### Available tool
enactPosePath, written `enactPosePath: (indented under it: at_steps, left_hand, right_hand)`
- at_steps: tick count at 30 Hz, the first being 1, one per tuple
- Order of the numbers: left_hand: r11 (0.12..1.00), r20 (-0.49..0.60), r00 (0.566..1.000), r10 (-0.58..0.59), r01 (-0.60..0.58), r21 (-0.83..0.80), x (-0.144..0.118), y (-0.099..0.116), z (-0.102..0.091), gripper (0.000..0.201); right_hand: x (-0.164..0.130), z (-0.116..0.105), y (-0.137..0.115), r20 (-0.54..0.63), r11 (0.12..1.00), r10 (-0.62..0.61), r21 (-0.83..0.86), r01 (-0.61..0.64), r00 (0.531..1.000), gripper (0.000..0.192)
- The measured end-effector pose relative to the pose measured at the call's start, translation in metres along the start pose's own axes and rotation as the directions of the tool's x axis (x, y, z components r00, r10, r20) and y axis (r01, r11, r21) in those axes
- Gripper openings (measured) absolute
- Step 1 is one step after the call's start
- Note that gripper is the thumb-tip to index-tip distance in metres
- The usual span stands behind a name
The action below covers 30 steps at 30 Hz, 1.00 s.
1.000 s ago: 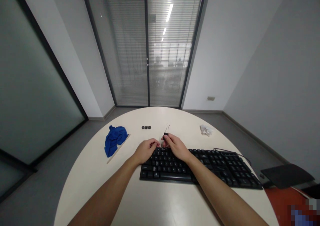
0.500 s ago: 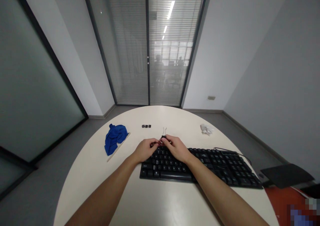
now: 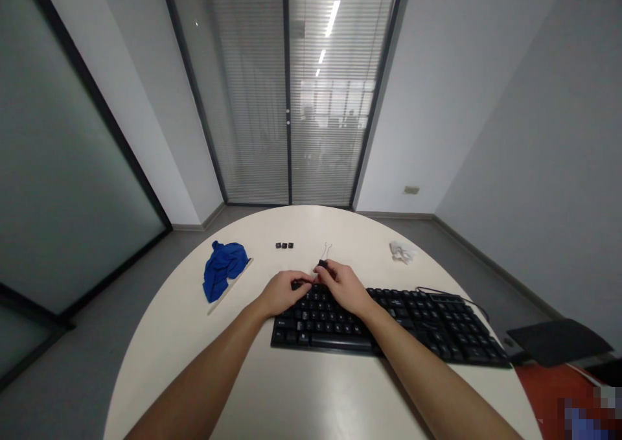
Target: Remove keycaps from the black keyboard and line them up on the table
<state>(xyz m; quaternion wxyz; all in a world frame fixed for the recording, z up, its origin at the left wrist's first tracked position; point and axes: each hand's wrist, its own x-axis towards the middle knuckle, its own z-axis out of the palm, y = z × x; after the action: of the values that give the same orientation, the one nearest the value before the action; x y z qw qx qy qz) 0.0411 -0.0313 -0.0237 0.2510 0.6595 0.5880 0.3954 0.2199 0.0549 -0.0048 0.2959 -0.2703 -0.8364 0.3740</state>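
Hands (image 3: 344, 286) seemingly meet by far edge of keyboard (image 3: 422, 323).

From my screen I can read no text. Pale marks (image 3: 282, 323) dot the keyboard (image 3: 427, 330), which runs out to the worktop's (image 3: 291, 388) right edge, but they are too small for me to make out any letter, number or brand.

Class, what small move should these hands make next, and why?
Perhaps the right hand should steady the wire-ended tool while the left hand pinches its near end: the right grips it near the far edge of the keyboard, left fingertips close by, contact unclear.
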Motion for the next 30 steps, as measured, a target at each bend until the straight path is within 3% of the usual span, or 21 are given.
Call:
enactPosePath:
  at_steps: [4, 10, 17, 26, 30]
  left_hand:
    - [1.000, 0.017, 1.000, -0.006, 0.006, -0.007, 0.001, 0.001, 0.001, 0.025]
    - [1.000, 0.002, 1.000, -0.014, 0.014, -0.001, 0.001, 0.001, 0.002, 0.023]
    - [1.000, -0.035, 0.999, 0.001, -0.002, -0.020, -0.001, 0.000, 0.003, 0.022]
    - [0.999, -0.043, 0.999, -0.011, 0.009, -0.040, 0.001, -0.001, 0.003, 0.019]
    - [0.996, -0.047, 0.999, -0.005, 0.001, -0.084, 0.002, -0.002, 0.004, 0.018]
  right_hand:
    - [0.002, 0.000, 0.001, 0.014, 0.997, 0.017, 0.070, -0.018, 1.000, 0.036]
    - [0.007, 0.001, 0.009, 0.035, 0.949, 0.144, 0.277, -0.148, 0.989, 0.036]
    - [0.006, 0.001, 0.011, 0.021, 0.915, 0.105, 0.389, -0.105, 0.994, 0.043]
    - [0.003, -0.002, 0.004, 0.009, 0.960, 0.053, 0.276, -0.053, 0.999, 0.043]
    - [0.003, 0.000, 0.006, 0.036, 0.939, 0.084, 0.332, -0.091, 0.996, 0.043]
